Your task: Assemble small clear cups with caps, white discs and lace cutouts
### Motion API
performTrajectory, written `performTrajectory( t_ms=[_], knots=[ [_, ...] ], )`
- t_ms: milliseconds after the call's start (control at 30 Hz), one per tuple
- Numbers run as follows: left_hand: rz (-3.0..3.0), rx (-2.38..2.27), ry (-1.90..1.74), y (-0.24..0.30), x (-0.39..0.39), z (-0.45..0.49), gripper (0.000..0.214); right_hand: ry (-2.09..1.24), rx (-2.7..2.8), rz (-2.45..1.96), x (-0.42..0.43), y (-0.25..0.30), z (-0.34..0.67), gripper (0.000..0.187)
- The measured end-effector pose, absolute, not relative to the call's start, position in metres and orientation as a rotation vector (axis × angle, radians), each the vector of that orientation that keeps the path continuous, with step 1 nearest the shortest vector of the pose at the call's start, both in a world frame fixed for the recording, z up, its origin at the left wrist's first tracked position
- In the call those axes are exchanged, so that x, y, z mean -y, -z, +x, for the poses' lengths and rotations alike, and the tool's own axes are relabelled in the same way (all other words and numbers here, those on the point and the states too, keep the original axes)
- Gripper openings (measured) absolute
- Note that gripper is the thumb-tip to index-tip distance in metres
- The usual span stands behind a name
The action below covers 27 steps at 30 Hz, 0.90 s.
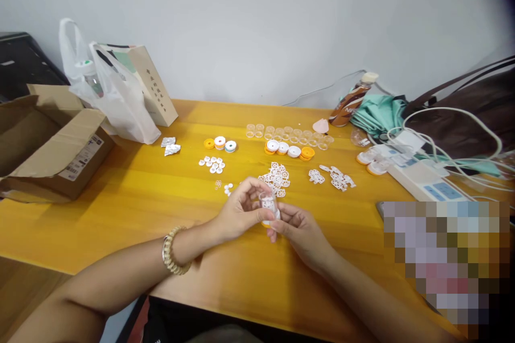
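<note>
Above the near middle of the table, my left hand [241,211] wraps its fingers and thumb round a small clear plastic cup [266,201]. White pieces show inside or behind its wall. My right hand [300,230] pinches the white and yellow base [271,220] at the cup's lower end, so both hands hold the one assembly. Just beyond my fingers lies a pile of white cut-out plastic pieces [277,174]. Small white round parts [228,189] and thin clear rings [218,184] lie to the left of my left hand. My fingers partly hide the cup's lower part.
A row of clear cups [287,134] stands at the back, with white and orange caps [282,148] before it. More white pieces [340,178] lie right. Left are a cardboard box [52,144] and a plastic bag [116,102]; right, a power strip [422,179], cables and a bottle [350,102].
</note>
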<state>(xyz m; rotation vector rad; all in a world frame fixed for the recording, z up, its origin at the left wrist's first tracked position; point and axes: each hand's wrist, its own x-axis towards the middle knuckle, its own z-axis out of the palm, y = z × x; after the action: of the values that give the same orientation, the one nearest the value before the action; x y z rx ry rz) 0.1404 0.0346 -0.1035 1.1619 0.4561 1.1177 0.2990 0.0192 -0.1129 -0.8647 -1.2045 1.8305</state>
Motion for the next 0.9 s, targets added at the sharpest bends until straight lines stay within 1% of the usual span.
performTrajectory(
  t_ms=[67,200,333,533,667,800,900],
  knots=[
    [1.170,-0.422,-1.062,0.1009,-0.0343,0.1386,0.027,-1.854,1.149,-0.841,-0.0181,0.1139,0.2982,0.021],
    [1.212,-0.383,-0.961,0.0969,-0.0353,0.1341,0.028,-1.841,1.133,-0.822,-0.0188,0.1144,0.2994,0.020],
    [1.279,-0.521,-1.050,0.1010,-0.0372,0.1344,0.029,-1.791,1.205,-0.853,-0.0209,0.1117,0.3014,0.018],
    [1.210,-0.493,-1.006,0.1051,-0.0398,0.1328,0.028,-1.938,1.006,-0.808,-0.0148,0.1087,0.2973,0.024],
    [1.133,-0.444,-0.905,0.0993,-0.0403,0.1306,0.033,-1.940,0.999,-0.812,-0.0150,0.1072,0.2974,0.025],
    [1.150,-0.521,-1.021,0.1002,-0.0408,0.1341,0.040,-1.859,1.111,-0.854,-0.0192,0.1088,0.2995,0.024],
    [1.160,-0.530,-1.062,0.1033,-0.0407,0.1365,0.043,-1.865,1.133,-0.857,-0.0187,0.1104,0.2983,0.023]
  ],
)
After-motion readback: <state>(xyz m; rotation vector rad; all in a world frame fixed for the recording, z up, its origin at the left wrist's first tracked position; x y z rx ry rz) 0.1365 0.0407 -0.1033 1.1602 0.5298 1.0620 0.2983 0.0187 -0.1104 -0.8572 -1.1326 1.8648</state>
